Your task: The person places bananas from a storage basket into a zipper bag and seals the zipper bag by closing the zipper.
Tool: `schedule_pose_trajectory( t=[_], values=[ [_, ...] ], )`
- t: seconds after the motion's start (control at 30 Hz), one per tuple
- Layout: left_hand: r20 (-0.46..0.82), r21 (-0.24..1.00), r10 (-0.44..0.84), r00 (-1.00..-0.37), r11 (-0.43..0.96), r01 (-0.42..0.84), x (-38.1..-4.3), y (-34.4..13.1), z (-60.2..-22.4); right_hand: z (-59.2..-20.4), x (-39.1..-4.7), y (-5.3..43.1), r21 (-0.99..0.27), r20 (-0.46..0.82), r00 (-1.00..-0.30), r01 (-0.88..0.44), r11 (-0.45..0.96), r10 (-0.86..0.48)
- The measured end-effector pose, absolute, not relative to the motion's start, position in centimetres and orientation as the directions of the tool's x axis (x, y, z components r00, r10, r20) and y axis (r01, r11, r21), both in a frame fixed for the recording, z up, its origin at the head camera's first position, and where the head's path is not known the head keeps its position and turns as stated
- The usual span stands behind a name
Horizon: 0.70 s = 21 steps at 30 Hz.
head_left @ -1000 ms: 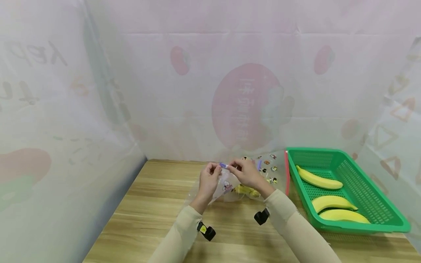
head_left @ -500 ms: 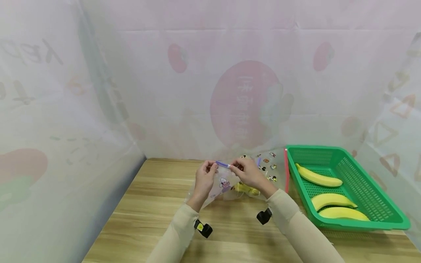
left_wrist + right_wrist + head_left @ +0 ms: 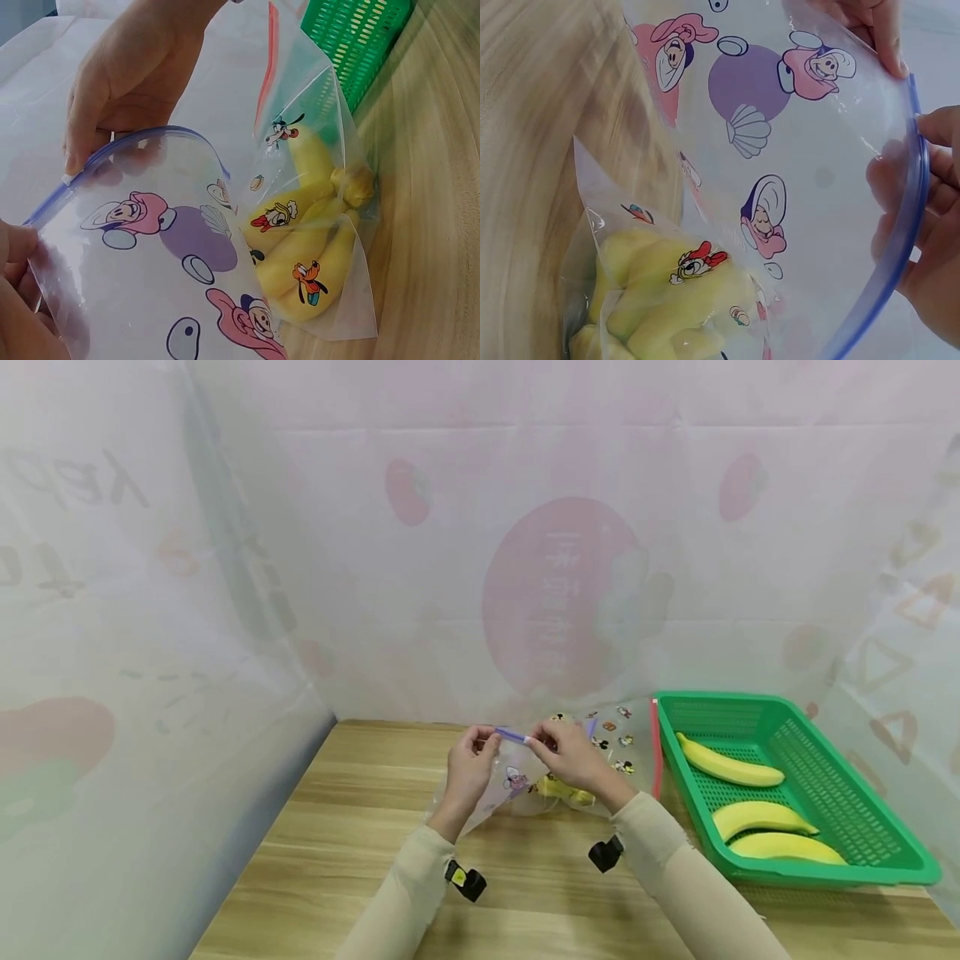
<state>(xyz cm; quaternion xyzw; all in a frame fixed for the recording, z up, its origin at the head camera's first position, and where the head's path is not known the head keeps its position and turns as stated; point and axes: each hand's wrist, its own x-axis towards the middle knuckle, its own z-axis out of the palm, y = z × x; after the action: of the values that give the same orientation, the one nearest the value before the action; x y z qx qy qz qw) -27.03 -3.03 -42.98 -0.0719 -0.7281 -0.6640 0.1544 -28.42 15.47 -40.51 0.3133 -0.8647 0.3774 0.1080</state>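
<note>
Bag: the clear bag [image 3: 825, 180] is held up by its top edge between two hands, above the table [image 3: 360, 785]; pink cartoon figures, shells and purple rounds are printed on it.
Zip: the purple zip [image 3: 512, 735] runs along that edge, short and straight between the hands, then curving away past the right one; whether it is sealed is hard to tell.
Left hand: the left hand [image 3: 467, 777] pinches one corner of the edge between thumb and fingers, a narrow grip on the bag.
Right hand: the right hand [image 3: 573, 756] pinches the zip at its white slider [image 3: 68, 180], thumb on one side and fingers on the other.
Second bag: behind the held one lies a clear second bag [image 3: 356, 304] with a red strip [image 3: 656, 747] along its basket-side edge; cartoon heads are printed on it.
Bunch: a yellow banana bunch [image 3: 281, 262] sits inside the second bag, on the table.
Basket: the green basket [image 3: 885, 827] stands at the person's right, just beside the red strip.
Bananas: one banana [image 3: 731, 766] lies towards the far end, two more bananas [image 3: 787, 847] side by side at the near end.
Sleeves: cream, a small black camera [image 3: 468, 883] at each wrist.
Backdrop: pale printed sheet [image 3: 352, 568].
</note>
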Motion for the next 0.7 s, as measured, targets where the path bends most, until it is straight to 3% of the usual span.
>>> schedule_pose_trajectory(
  t=[0.27,0.5,0.7],
  values=[
    [0.328,0.944,-0.106,-0.939,0.058,0.324,-26.1,-2.7,-42.4,-40.7,-28.0,15.2,-0.622,0.383,-0.797,-0.596,0.508,-0.467],
    [0.346,0.938,-0.079,-0.935,0.044,0.344,-24.2,-2.5,-40.0,-40.3,-27.9,15.0,-0.575,0.46,-0.752,-0.657,0.488,-0.472],
    [0.349,0.937,-0.086,-0.933,0.055,0.345,-23.8,-3.1,-39.6,-39.8,-27.6,15.1,-0.556,0.452,-0.74,-0.67,0.491,-0.498]
  ],
)
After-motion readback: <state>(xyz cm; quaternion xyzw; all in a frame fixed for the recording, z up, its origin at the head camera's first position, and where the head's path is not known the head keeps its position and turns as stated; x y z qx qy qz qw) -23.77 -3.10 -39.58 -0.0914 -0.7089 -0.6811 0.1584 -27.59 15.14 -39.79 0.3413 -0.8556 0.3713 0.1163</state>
